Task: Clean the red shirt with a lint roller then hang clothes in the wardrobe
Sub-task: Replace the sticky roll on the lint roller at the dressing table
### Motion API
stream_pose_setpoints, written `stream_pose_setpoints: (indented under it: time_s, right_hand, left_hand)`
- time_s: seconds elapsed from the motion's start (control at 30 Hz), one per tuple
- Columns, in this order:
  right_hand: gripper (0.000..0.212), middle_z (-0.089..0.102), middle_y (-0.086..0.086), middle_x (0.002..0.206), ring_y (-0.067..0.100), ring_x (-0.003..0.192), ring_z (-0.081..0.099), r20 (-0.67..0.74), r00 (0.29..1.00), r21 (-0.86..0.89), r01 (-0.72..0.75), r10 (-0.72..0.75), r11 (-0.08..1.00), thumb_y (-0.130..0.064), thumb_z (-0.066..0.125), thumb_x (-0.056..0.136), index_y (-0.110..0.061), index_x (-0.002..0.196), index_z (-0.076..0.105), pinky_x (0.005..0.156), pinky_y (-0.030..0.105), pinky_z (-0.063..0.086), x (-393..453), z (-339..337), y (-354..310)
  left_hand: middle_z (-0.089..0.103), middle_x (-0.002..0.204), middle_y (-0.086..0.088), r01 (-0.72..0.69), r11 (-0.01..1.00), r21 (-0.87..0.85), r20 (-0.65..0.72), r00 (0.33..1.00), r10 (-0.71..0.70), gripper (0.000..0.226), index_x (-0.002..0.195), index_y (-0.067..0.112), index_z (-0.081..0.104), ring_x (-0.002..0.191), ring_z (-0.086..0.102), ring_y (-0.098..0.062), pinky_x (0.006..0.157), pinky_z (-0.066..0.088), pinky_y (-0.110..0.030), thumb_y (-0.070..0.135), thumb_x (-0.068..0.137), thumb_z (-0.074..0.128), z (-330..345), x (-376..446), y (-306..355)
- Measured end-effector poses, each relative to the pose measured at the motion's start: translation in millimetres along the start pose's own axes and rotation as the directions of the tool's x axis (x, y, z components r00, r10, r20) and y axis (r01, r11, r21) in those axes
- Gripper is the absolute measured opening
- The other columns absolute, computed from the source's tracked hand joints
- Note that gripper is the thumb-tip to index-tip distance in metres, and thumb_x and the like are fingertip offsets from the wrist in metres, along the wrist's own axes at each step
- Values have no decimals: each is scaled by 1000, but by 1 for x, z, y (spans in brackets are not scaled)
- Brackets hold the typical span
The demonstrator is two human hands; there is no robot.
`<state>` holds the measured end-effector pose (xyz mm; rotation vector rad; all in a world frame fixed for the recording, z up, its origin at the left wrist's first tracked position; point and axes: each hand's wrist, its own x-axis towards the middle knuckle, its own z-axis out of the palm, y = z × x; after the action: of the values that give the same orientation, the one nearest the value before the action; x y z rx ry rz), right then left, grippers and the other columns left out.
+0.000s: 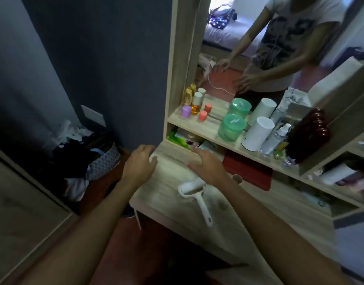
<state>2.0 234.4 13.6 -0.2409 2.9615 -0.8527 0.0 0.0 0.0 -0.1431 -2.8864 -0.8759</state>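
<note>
A white lint roller (194, 192) lies on the wooden dresser top (162, 188), its handle pointing toward me. My left hand (141, 164) hovers over the dresser's far left corner, fingers curled, nothing clearly in it. My right hand (205, 166) is spread palm down just beyond the roller head, holding nothing. A folded red cloth (247, 171) lies on the dresser under the shelf, to the right of my right hand.
A shelf (197, 125) under the mirror (259, 48) carries bottles, green jars (231, 127), a white cylinder (257, 133) and a dark red bottle (308, 136). A laundry basket (98, 161) full of clothes stands on the floor at left, beside a pale wardrobe panel (16, 212).
</note>
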Motion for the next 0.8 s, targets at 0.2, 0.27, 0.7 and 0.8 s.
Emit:
stream_pose_setpoints:
  time_s: [0.2,0.27,0.7,0.8]
  right_hand:
    - [75,35,3,150,23,137,35,245,957,14,-162,154,987,-47,67,83,-22,146,34,112,40,30,0,47,57]
    - [75,32,3,151,24,137,33,292,943,2,-169,161,986,-43,70,81,-25,144,34,110,41,32,1,60,70]
    - [67,55,5,127,20,119,45,388,921,4,-32,28,999,-55,46,69,-16,122,60,94,24,25,10,75,92]
    - [65,49,3,128,24,118,41,399,914,18,-93,78,996,-54,50,69,-21,124,56,88,26,26,13,76,94]
  left_hand:
    - [52,130,-13,236,970,-59,270,939,-212,39,131,13,49,112,54,-30,92,44,-36,25,94,53,86,-6,5]
    - [55,130,-13,308,949,-71,343,901,-267,39,131,13,50,114,55,-30,93,43,-34,25,94,53,105,-7,5]
    - [64,118,-17,458,860,-223,467,825,-318,32,121,3,58,108,59,-30,91,43,-35,22,98,48,146,-19,23]
    - [64,118,-13,501,828,-252,457,816,-354,33,123,6,57,109,59,-28,92,44,-34,25,98,48,146,-18,25]
